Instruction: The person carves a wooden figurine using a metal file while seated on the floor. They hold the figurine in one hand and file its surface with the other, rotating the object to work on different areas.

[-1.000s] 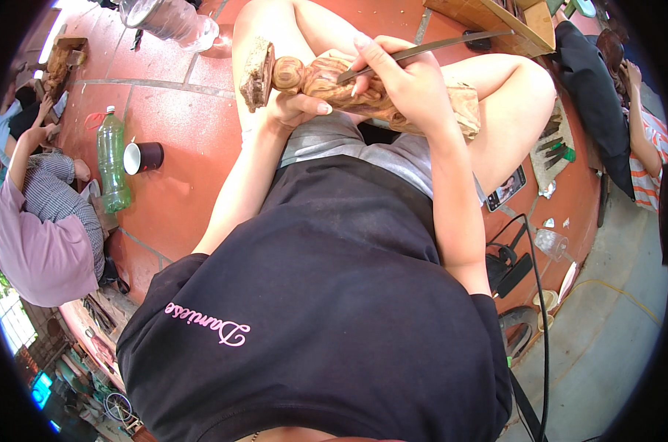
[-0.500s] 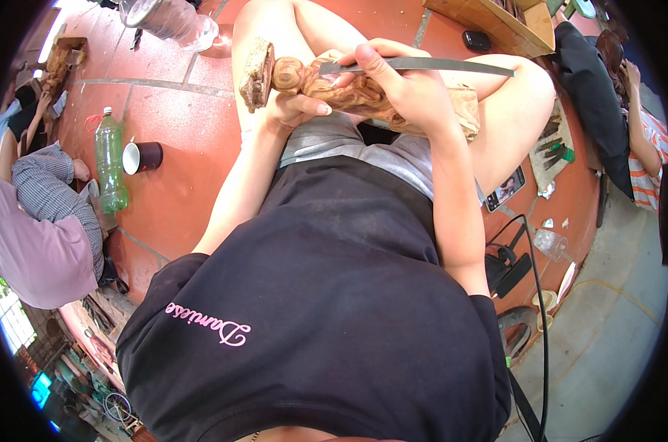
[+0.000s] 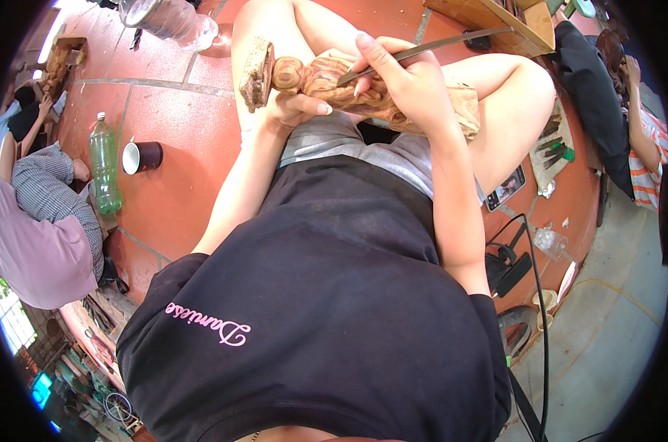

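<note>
I'm seeing one green bottle (image 3: 105, 175) and one dark mug (image 3: 149, 156) sitting between nine and ten o'clock on the tiled floor (image 3: 173, 195). At twelve, the left hand (image 3: 292, 110) is gripping one wood carving (image 3: 323, 77), lying crosswise above the lap; some fingers are hiding from me. The right hand (image 3: 416, 90), nearly closed, is pinching one metal tool (image 3: 452, 42). One brown box (image 3: 488, 26) is sitting at one o'clock, one phone (image 3: 507, 188) near three.
</note>
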A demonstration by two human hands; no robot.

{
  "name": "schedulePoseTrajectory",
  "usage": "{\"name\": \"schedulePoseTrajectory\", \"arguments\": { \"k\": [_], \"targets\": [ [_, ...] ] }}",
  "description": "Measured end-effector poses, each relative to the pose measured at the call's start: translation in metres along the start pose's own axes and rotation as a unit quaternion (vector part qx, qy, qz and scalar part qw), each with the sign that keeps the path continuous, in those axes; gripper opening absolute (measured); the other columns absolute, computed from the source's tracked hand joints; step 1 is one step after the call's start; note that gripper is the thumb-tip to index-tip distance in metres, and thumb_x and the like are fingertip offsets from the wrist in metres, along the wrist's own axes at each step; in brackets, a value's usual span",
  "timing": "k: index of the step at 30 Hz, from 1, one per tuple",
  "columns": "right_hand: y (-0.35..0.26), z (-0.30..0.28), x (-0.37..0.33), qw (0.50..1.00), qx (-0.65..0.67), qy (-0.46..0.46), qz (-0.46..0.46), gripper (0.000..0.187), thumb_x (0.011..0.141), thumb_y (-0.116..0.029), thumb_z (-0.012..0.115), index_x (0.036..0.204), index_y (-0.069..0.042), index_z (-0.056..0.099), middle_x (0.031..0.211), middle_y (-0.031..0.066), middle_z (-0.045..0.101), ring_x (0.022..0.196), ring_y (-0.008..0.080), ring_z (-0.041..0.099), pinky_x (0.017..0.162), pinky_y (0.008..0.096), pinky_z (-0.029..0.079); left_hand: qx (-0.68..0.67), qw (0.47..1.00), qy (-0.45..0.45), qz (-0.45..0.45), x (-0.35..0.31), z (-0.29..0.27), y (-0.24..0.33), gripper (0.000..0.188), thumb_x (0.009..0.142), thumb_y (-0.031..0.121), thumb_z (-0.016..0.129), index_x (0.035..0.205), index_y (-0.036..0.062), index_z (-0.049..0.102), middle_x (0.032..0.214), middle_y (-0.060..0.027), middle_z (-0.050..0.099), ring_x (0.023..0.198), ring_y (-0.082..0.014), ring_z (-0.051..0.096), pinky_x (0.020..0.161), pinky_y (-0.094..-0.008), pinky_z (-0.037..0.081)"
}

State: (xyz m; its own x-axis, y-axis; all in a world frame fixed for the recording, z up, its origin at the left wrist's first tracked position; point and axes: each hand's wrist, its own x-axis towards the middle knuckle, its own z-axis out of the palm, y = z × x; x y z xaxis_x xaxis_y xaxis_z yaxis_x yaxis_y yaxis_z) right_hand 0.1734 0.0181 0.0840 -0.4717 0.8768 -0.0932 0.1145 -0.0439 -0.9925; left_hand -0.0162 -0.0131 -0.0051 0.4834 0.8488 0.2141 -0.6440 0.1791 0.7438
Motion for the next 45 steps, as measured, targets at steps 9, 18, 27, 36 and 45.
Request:
{"name": "schedulePoseTrajectory", "arguments": {
  "k": [9, 18, 27, 36, 45],
  "targets": [
    [-0.003, 0.002, -0.003, 0.999, 0.008, -0.03, -0.011, 0.035, 0.094, -0.028, 0.058, 0.086, 0.005, 0.064, 0.073, 0.0079, 0.066, 0.069, 0.0115, 0.064, 0.063, 0.0235, 0.051, 0.008, 1.0, 0.001, 0.003, -0.002, 0.004, 0.003, 0.07, 0.061, 0.0, 0.067, 0.126, -0.0004, 0.042, 0.118, -0.0107, 0.054, 0.114, -0.0193, 0.051, 0.1, -0.0296, 0.04],
    [-0.003, 0.009, -0.002, 0.995, -0.014, 0.001, -0.096, 0.036, 0.093, -0.029, 0.059, 0.084, 0.005, 0.064, 0.07, 0.0068, 0.064, 0.063, 0.011, 0.062, 0.058, 0.0223, 0.05, -0.016, 1.0, 0.023, 0.0, -0.004, 0.006, 0.003, 0.069, 0.061, -0.002, 0.066, 0.126, 0.0, 0.042, 0.118, -0.0106, 0.055, 0.114, -0.02, 0.051, 0.101, -0.0306, 0.04],
    [0.004, 0.013, -0.001, 0.994, 0.025, 0.029, -0.107, 0.042, 0.089, -0.04, 0.063, 0.079, 0.001, 0.068, 0.06, 0.0057, 0.063, 0.057, 0.0078, 0.059, 0.054, 0.0214, 0.045, -0.03, 0.999, 0.017, 0.009, -0.003, 0.005, 0.001, 0.071, 0.061, -0.002, 0.067, 0.127, 0.0004, 0.042, 0.121, -0.0116, 0.053, 0.116, -0.0204, 0.051, 0.101, -0.0307, 0.039],
    [-0.003, 0.009, -0.003, 0.996, 0.025, 0.006, -0.084, 0.038, 0.094, -0.031, 0.057, 0.083, 0.005, 0.065, 0.073, 0.0071, 0.065, 0.065, 0.0113, 0.062, 0.059, 0.023, 0.049, -0.033, 0.999, 0.03, -0.003, -0.003, 0.005, 0.002, 0.069, 0.061, -0.003, 0.065, 0.126, -0.0003, 0.042, 0.121, -0.0119, 0.054, 0.115, -0.0203, 0.051, 0.101, -0.0306, 0.039],
    [-0.003, 0.007, -0.003, 0.997, 0.031, 0.003, -0.068, 0.039, 0.095, -0.031, 0.056, 0.083, 0.005, 0.065, 0.074, 0.0071, 0.065, 0.065, 0.0112, 0.063, 0.059, 0.0227, 0.049, -0.036, 0.998, 0.04, -0.006, -0.005, 0.005, 0.003, 0.068, 0.061, -0.004, 0.067, 0.125, -0.0008, 0.043, 0.118, -0.012, 0.056, 0.115, -0.021, 0.052, 0.102, -0.0309, 0.039]
  ]
}}
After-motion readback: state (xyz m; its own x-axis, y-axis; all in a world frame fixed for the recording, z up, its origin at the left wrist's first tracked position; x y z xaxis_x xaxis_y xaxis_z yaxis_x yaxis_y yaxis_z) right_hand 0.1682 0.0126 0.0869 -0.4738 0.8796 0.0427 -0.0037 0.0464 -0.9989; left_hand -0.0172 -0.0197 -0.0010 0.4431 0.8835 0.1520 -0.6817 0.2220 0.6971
